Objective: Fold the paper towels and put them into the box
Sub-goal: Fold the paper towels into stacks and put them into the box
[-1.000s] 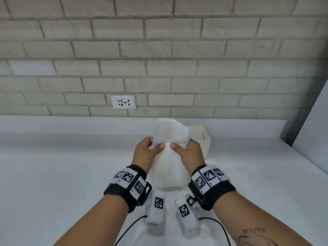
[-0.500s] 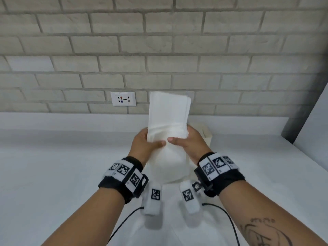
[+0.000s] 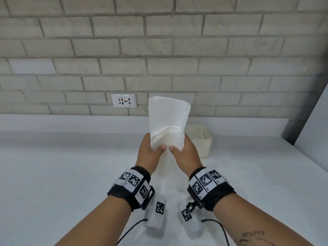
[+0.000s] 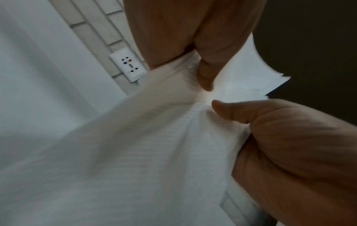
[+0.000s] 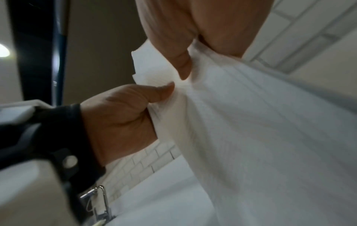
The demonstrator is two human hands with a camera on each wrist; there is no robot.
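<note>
A stack of white paper towels (image 3: 167, 118) stands upright above the counter, creased where my hands grip it. My left hand (image 3: 156, 148) pinches its left side and my right hand (image 3: 177, 150) its right side, thumbs nearly touching. The lower part of the towels hangs down between my wrists. In the left wrist view my left hand (image 4: 203, 73) presses its thumb on the paper towels (image 4: 154, 152), facing the right hand (image 4: 289, 145). The right wrist view shows my right hand (image 5: 181, 67) and left hand (image 5: 119, 119) on the paper towels (image 5: 251, 137). The cream box (image 3: 204, 139) sits just behind my right hand.
A white counter (image 3: 62, 166) runs to a brick wall with a socket (image 3: 124, 100). A white panel (image 3: 316, 121) closes the right side. Black cables (image 3: 131, 229) trail from my wrist units near the front edge.
Both hands have lifted the paper towels. The upper part, bent over a second ago, now stands straight up in front of the wall.
</note>
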